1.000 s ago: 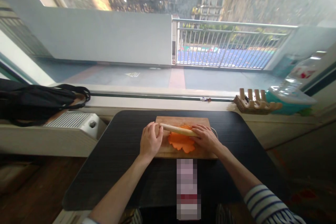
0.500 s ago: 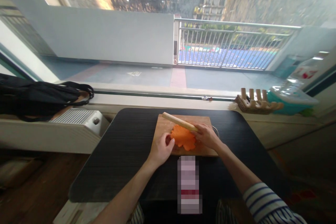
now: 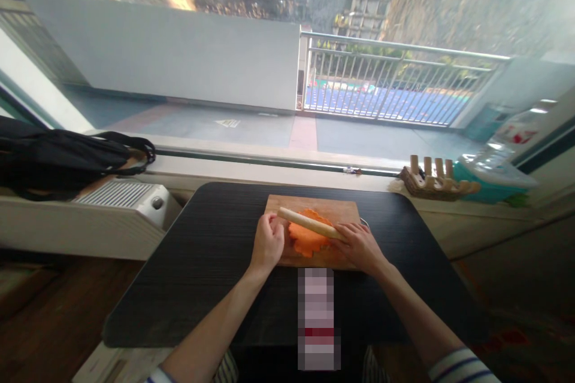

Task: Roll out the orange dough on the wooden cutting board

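Observation:
An orange sheet of dough (image 3: 302,240) with ragged edges lies flat on a wooden board (image 3: 345,208). Slanting across its upper part is a pale wooden rolling pin (image 3: 309,223), left end farther from me. My right hand (image 3: 359,245) is closed over the pin's right end. Beside the pin's left end is my left hand (image 3: 268,244), its fingers curled in. The pin's tip shows just past those fingers; whatever they may hold is hidden.
The board rests on a black table (image 3: 202,263). On the sill stand a basket (image 3: 426,185) with wooden-handled items, a teal container (image 3: 489,182) and a plastic bottle (image 3: 507,143). At left, a black bag (image 3: 67,158) lies by a white radiator (image 3: 121,194).
The rolling pin has come down closer to me onto the dough, with my right hand on it. My left hand has moved away from the dough's left edge, up to the pin's left end.

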Motion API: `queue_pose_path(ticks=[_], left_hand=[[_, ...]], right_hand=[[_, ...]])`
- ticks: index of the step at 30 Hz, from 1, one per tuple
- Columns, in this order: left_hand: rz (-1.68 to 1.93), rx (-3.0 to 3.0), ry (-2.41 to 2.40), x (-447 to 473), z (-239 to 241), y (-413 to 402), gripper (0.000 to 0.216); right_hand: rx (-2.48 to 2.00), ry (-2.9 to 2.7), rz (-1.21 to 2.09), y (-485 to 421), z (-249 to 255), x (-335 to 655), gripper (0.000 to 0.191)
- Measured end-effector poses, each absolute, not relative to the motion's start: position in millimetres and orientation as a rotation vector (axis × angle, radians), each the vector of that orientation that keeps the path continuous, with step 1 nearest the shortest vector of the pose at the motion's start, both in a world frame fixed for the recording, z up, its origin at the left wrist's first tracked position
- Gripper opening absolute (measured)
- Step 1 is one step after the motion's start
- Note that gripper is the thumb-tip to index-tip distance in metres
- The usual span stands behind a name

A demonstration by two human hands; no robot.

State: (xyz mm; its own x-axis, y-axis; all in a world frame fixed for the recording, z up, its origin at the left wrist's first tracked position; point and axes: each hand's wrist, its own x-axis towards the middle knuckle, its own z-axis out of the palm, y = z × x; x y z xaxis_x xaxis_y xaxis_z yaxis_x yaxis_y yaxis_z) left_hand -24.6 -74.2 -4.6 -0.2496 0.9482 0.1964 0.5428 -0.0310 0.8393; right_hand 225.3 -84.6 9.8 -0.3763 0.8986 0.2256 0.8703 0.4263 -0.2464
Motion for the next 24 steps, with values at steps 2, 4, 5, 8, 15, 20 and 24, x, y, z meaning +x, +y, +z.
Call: queue_pose_path(ticks=[2, 4, 5, 8, 15, 20, 24], left_hand=[[1.329, 1.732, 1.909, -26, -1, -80, 0.029], [1.311, 2.053, 1.9, -25, 4, -86, 0.028], [1.238, 2.204, 1.862, -23, 5, -88, 0.028], [1.005, 2.454, 1.804, -16, 6, -91, 0.031], [0.813, 2.469, 1.872, -7, -7, -87, 0.039], [0.797, 2.398, 1.901, -5, -4, -81, 0.038], [0.781, 2.386, 1.913, -4, 1, -71, 0.039]], right_hand=[[-1.445, -2.426, 0.051, -87, 9, 228, 0.028], [-1.359, -2.489, -0.018, -89, 9, 229, 0.03], [-1.32, -2.515, -0.05, -90, 9, 229, 0.03], [-1.236, -2.569, -0.138, -90, 9, 228, 0.031], [-1.127, -2.654, -0.135, -83, 6, 231, 0.035], [-1.196, -2.625, -0.056, -73, 5, 228, 0.054], [-1.273, -2.617, 0.007, -53, 5, 224, 0.062]])
